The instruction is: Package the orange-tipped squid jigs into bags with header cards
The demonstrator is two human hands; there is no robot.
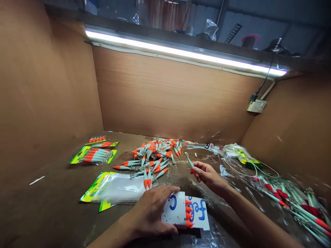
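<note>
My left hand (152, 212) rests on a white card with blue lettering (199, 213) near the table's front edge, fingers curled over its left part. Several orange lure tips (188, 213) stick out from under the card's middle. My right hand (208, 175) pinches one pale green lure with an orange tip (189, 161), holding it up just right of a loose pile of similar orange-tipped lures (152, 156) in the middle of the table.
Empty clear bags with yellow-green headers (113, 187) lie left of my left hand. Filled packs (94, 155) sit at the far left. Tangled plastic and more lures (292, 196) crowd the right side. Brown walls enclose the table; a light strip (181, 51) and a socket (257, 106) hang above.
</note>
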